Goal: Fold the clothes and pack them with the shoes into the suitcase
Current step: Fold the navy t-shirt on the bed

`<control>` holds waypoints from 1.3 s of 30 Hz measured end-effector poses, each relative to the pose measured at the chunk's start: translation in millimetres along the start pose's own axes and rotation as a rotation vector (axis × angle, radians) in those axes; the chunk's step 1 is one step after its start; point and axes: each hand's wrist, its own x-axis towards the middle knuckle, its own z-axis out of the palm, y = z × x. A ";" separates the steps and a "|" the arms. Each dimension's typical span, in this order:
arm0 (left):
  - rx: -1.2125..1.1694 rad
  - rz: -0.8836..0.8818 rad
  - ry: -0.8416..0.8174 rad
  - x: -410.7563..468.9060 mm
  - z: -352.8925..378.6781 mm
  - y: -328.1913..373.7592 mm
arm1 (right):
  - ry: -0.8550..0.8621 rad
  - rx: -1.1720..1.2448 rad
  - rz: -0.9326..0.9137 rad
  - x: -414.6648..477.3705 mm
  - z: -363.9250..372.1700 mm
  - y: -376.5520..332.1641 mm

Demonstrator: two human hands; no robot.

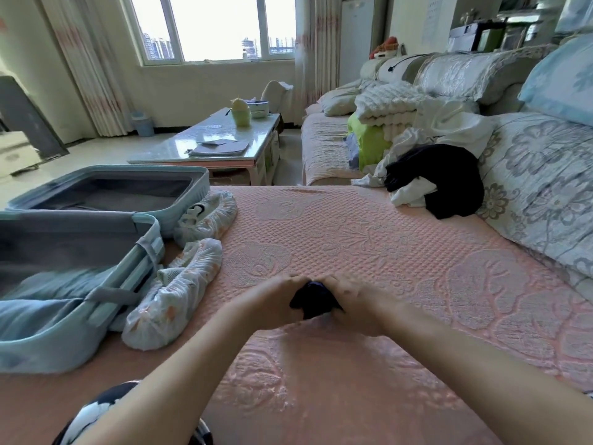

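Both grips clamped on a small dark bundle (313,298): left hand (276,300) and right hand (356,303) curl round it from either side, low on the pink cover (385,239). Bundle mostly hidden, axis unclear. Open suitcase (96,319) lies off to the left, past the wrapped shoes (173,297), so left hand nearer. Both forearms stretched forward, converging. Unfolded pile (433,178) far right

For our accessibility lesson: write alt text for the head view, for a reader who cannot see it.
A left hand and right hand hold a bunched dark navy garment on a pink quilted sofa cover. At left lie an open pale blue suitcase and two shoes in white patterned bags; black and white clothes are heaped far right.
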 end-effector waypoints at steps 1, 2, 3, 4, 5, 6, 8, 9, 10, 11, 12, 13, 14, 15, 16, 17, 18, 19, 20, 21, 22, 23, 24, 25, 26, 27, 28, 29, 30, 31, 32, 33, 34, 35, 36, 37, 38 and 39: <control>-0.009 0.001 0.023 -5.4 -12.3 -6.5 | 0.025 0.044 -0.019 6.4 -3.6 -7.4; -0.001 -0.007 0.050 -10.8 -25.7 -13.9 | 0.057 0.084 -0.041 15.3 -8.7 -15.8; 0.019 -0.017 0.092 -17.7 -40.6 -22.4 | 0.086 0.126 -0.070 26.2 -15.5 -27.6; 0.046 -0.035 0.145 -26.6 -56.5 -31.7 | 0.111 0.168 -0.104 37.5 -23.3 -42.2; 0.067 -0.057 0.201 -36.2 -71.9 -43.0 | 0.134 0.208 -0.147 48.8 -31.1 -57.8; 0.062 -0.086 0.252 -49.0 -88.0 -54.4 | 0.157 0.236 -0.192 61.6 -37.9 -74.2; 0.002 -0.148 0.329 -78.1 -117.5 -81.9 | 0.196 0.258 -0.280 89.1 -49.9 -110.6; -0.019 -0.174 0.375 -93.7 -131.0 -96.4 | 0.214 0.258 -0.326 104.2 -53.9 -129.9; -0.032 -0.204 0.423 -109.7 -142.9 -110.7 | 0.229 0.255 -0.370 120.0 -57.4 -150.1; -0.042 -0.231 0.470 -125.9 -153.5 -123.6 | 0.241 0.252 -0.415 136.8 -59.6 -169.8; -0.053 -0.260 0.505 -141.1 -162.2 -136.9 | 0.257 0.240 -0.443 152.9 -62.0 -190.5; -0.063 -0.283 0.539 -155.3 -169.4 -150.0 | 0.273 0.223 -0.465 170.3 -62.7 -210.5; -0.076 -0.304 0.570 -168.8 -175.3 -163.3 | 0.281 0.196 -0.477 185.5 -64.3 -230.7; -0.094 -0.331 0.601 -181.3 -179.8 -178.9 | 0.289 0.181 -0.502 200.3 -65.4 -250.6; -0.112 -0.361 0.627 -192.7 -184.1 -194.1 | 0.284 0.178 -0.524 213.7 -65.8 -269.2; -0.128 -0.394 0.651 -202.5 -188.0 -209.7 | 0.277 0.191 -0.542 227.3 -64.7 -285.6; -0.145 -0.432 0.675 -211.0 -190.9 -225.9 | 0.267 0.211 -0.541 239.9 -63.0 -300.6; -0.169 -0.473 0.699 -218.2 -192.8 -242.4 | 0.265 0.236 -0.538 252.9 -59.9 -313.1; -0.202 -0.515 0.718 -223.4 -194.2 -257.7 | 0.266 0.265 -0.526 265.7 -55.9 -323.4; -0.234 -0.552 0.730 -226.3 -195.3 -272.1 | 0.267 0.300 -0.515 277.0 -51.6 -332.1; -0.259 -0.577 0.735 -227.4 -196.2 -284.8 | 0.265 0.336 -0.492 287.3 -46.7 -339.2; -0.278 -0.593 0.735 -227.3 -197.2 -296.4 | 0.259 0.369 -0.466 298.7 -40.4 -344.4; -0.292 -0.605 0.735 -226.9 -198.8 -306.7 | 0.247 0.396 -0.433 308.5 -35.0 -349.5; -0.297 -0.618 0.730 -227.5 -201.2 -316.5 | 0.233 0.420 -0.408 318.5 -28.6 -355.1; -0.294 -0.637 0.719 -229.7 -204.1 -326.0 | 0.219 0.442 -0.396 326.7 -22.5 -361.9; -0.285 -0.662 0.705 -233.7 -206.9 -335.5 | 0.212 0.459 -0.407 335.4 -16.2 -370.1; -0.273 -0.694 0.689 -239.5 -209.0 -345.4 | 0.206 0.474 -0.423 343.4 -9.9 -380.2; -0.258 -0.734 0.678 -246.7 -210.4 -354.9 | 0.203 0.496 -0.437 351.7 -3.5 -391.5; -0.246 -0.789 0.674 -255.3 -210.5 -365.0 | 0.198 0.517 -0.439 359.0 1.9 -404.7; -0.238 -0.854 0.673 -264.6 -209.6 -374.4 | 0.201 0.532 -0.444 365.9 7.2 -419.0; -0.231 -0.929 0.666 -274.5 -207.5 -382.5 | 0.208 0.539 -0.458 372.0 12.2 -433.5; -0.221 -1.006 0.646 -284.7 -204.4 -388.9 | 0.215 0.535 -0.484 378.1 17.9 -447.5; -0.210 -1.076 0.612 -294.6 -200.3 -393.9 | 0.210 0.515 -0.513 383.2 23.6 -460.6; -0.200 -1.135 0.562 -303.9 -195.7 -396.8 | 0.192 0.486 -0.535 387.5 29.8 -472.5; -0.189 -1.185 0.491 -312.4 -190.9 -397.5 | 0.156 0.452 -0.542 390.2 36.1 -483.1; -0.172 -1.223 0.394 -319.5 -186.1 -397.1 | 0.116 0.410 -0.532 391.4 43.1 -492.3; -0.144 -1.247 0.281 -324.5 -181.8 -396.7 | 0.080 0.360 -0.504 391.3 51.0 -500.0; -0.103 -1.259 0.173 -327.1 -178.7 -397.0 | 0.055 0.315 -0.467 389.9 59.4 -506.2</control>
